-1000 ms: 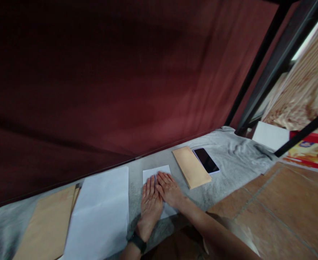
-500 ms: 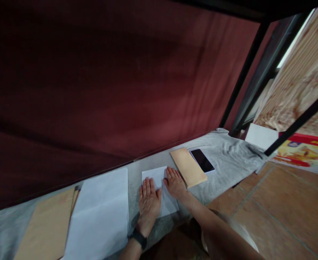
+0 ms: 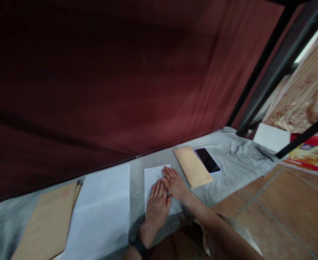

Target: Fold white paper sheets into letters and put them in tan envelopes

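A folded white sheet of paper (image 3: 151,180) lies on the grey cloth under both my hands. My left hand (image 3: 158,204) rests flat on its middle, fingers stretched out, a dark watch on the wrist. Just to the right, my right hand (image 3: 174,184) also lies flat on the paper, its thumb side close against the left hand's fingers. Neither hand grips anything. Part of the sheet is hidden beneath the hands. Right of it lie brown envelopes (image 3: 193,167), close to my right hand.
A phone (image 3: 208,160) lies beside the envelopes. Larger white sheets (image 3: 101,213) and more brown envelopes (image 3: 46,224) are at the left. The grey cloth (image 3: 237,159) covers a narrow surface along a dark red curtain (image 3: 121,90). Black metal bars (image 3: 258,68) rise at the right.
My left hand has slid right across the paper, up against my right hand. My right hand stays flat near the sheet's right side. The view has shifted slightly.
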The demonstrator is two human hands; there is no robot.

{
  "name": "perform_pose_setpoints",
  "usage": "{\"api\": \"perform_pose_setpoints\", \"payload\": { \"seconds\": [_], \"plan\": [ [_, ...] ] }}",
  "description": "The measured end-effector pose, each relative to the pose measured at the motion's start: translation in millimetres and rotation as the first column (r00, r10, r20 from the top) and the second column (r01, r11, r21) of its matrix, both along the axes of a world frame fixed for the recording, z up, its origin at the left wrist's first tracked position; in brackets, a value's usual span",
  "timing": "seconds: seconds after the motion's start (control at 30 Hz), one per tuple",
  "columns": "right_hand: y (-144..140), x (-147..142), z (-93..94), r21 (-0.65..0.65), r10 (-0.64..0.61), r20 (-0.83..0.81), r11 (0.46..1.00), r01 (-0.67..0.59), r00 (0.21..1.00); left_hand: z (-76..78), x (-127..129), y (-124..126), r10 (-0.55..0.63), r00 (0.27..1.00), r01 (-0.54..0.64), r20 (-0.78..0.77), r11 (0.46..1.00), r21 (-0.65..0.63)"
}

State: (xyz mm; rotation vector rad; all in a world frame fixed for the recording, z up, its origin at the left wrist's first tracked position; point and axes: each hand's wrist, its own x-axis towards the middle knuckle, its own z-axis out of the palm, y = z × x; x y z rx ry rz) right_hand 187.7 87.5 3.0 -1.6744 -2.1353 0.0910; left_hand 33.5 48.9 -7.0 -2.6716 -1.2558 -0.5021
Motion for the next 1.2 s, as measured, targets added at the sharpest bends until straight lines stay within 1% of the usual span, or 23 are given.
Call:
{"api": "perform_pose_setpoints", "payload": {
  "seconds": [0.1,0.17,0.23,0.37,0.47,0.53,0.57,0.63,0.67,0.7,0.73,0.77,0.8,0.83,0.87,0.9,0.93,1.0,1.1,1.13,1.2],
  "plan": [
    [6,6,-1.4,-0.005,0.011,-0.011,1.0,-0.011,1.0,14.1,4,-6,-0.059,0.998,0.059,0.009,0.996,-0.072],
    [9,10,-3.4,-0.005,0.024,-0.011,1.0,-0.025,1.0,20.1,8,-12,-0.108,0.994,0.111,0.027,0.986,-0.122],
    [11,12,-6.1,-0.004,0.039,-0.007,0.999,-0.039,0.999,22.3,11,-19,-0.144,0.989,0.15,0.043,0.974,-0.172],
    [12,16,-11.2,-0.001,0.051,0.005,0.999,-0.051,0.999,21.7,18,-36,-0.208,0.977,0.215,0.055,0.942,-0.26],
    [10,17,-12.4,0.018,0.03,0.018,0.999,-0.03,0.999,29.8,20,-49,-0.277,0.957,0.289,0.084,0.899,-0.33],
    [9,17,-12.1,0.028,0.017,0.025,0.999,-0.018,1.0,42.8,19,-53,-0.322,0.937,0.347,0.131,0.837,-0.424],
    [8,17,-11.9,0.029,0.014,0.027,0.999,-0.015,1.0,50.7,17,-52,-0.348,0.921,0.387,0.172,0.782,-0.489],
    [7,18,-11.4,0.025,0.01,0.026,1.0,-0.011,1.0,65.9,11,-45,-0.365,0.88,0.474,0.305,0.629,-0.616],
    [7,18,-11.2,0.024,0.005,0.021,1.0,-0.006,1.0,71.7,7,-37,-0.346,0.858,0.513,0.379,0.536,-0.671],
    [7,18,-11.0,0.025,-0.003,0.014,1.0,0.002,1.0,75.4,2,-28,-0.259,0.86,0.509,0.44,0.497,-0.703],
    [7,19,-10.7,0.029,-0.019,0.002,0.999,0.019,1.0,76.7,-3,-16,-0.114,0.872,0.456,0.476,0.542,-0.706],
    [7,20,-10.3,0.034,-0.044,-0.014,0.998,0.045,0.999,75.7,-9,-4,0.054,0.872,0.343,0.487,0.643,-0.685],
    [8,20,-9.7,0.038,-0.076,-0.031,0.996,0.077,0.997,72.6,-14,9,0.209,0.852,0.187,0.481,0.735,-0.652],
    [8,21,-8.9,0.039,-0.11,-0.047,0.993,0.112,0.993,68.1,-19,21,0.353,0.817,0.0,0.456,0.791,-0.612],
    [9,22,-8.1,0.036,-0.141,-0.061,0.989,0.143,0.988,62.7,-23,31,0.461,0.782,-0.159,0.42,0.798,-0.581],
    [10,23,-7.1,0.031,-0.165,-0.071,0.985,0.168,0.984,57.1,-27,39,0.527,0.76,-0.26,0.38,0.783,-0.565],
    [11,23,-6.3,0.025,-0.179,-0.077,0.983,0.181,0.981,52.0,-29,45,0.56,0.751,-0.316,0.35,0.77,-0.554],
    [12,24,-5.4,0.011,-0.188,-0.084,0.982,0.19,0.979,44.1,-31,50,0.569,0.759,-0.346,0.318,0.765,-0.543],
    [14,24,-6.0,-0.017,-0.218,-0.096,0.976,0.217,0.971,38.4,-31,52,0.578,0.746,-0.335,0.332,0.756,-0.563],
    [14,24,-6.6,-0.028,-0.235,-0.104,0.972,0.234,0.966,37.3,-32,53,0.597,0.728,-0.337,0.338,0.74,-0.582],
    [16,23,-8.2,-0.051,-0.268,-0.131,0.963,0.263,0.955,35.4,-33,58,0.652,0.679,-0.352,0.338,0.693,-0.63]
  ]
}}
